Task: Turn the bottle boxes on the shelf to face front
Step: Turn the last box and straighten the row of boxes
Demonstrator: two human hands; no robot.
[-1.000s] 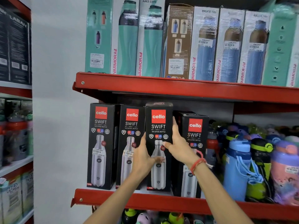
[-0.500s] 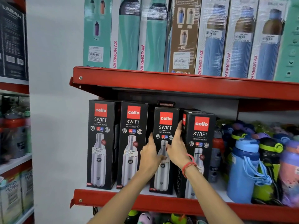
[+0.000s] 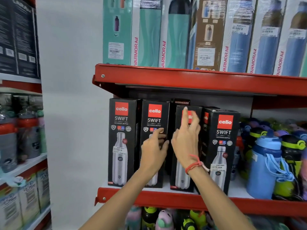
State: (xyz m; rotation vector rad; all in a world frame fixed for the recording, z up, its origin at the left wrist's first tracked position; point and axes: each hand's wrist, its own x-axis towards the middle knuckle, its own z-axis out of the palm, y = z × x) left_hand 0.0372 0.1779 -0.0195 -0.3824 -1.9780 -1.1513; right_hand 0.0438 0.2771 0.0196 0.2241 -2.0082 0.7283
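Four black Cello Swift bottle boxes stand on the red middle shelf (image 3: 166, 199), printed fronts toward me. The first box (image 3: 122, 143) and second box (image 3: 153, 116) are at the left. The third box (image 3: 181, 177) sits a little further back, and the fourth box (image 3: 223, 146) stands right of it. My right hand (image 3: 186, 138) hovers in front of the third box with fingers spread, covering its logo. My left hand (image 3: 153, 147) is at the gap between the second and third boxes, thumb near the second box's front. Neither hand grips a box.
The red upper shelf (image 3: 182, 78) carries tall teal, brown and blue bottle boxes (image 3: 149, 30). Loose coloured bottles (image 3: 264, 163) crowd the middle shelf on the right. More bottles (image 3: 163, 219) stand on the shelf below. Another shelving unit (image 3: 21, 138) stands at the left.
The third box, held out in both hands a second ago, now stands back on the shelf. Both hands have let go, and my right hand has lifted with fingers spread.
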